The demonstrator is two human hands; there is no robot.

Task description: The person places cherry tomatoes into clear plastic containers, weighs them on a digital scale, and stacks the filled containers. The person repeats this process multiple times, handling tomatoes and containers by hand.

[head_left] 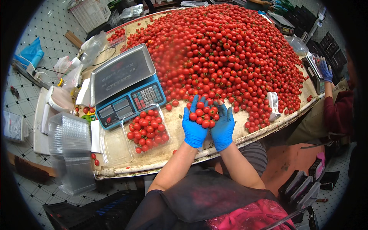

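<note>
My left hand and my right hand, both in blue gloves, are cupped side by side above the table's front part. Together they hold several cherry tomatoes, some with green stems. Just beyond my fingers rises a large heap of cherry tomatoes. To the left of my hands sits a clear plastic clamshell box, its base filled with cherry tomatoes and its lid folded open to the left. Behind the box stands a blue digital scale with a bare metal pan.
A tall stack of clear plastic boxes stands at the table's left edge. A white tape dispenser is right of my hands. Farther right, a co-worker's gloved hand is beside another scale. The table's rim runs before me.
</note>
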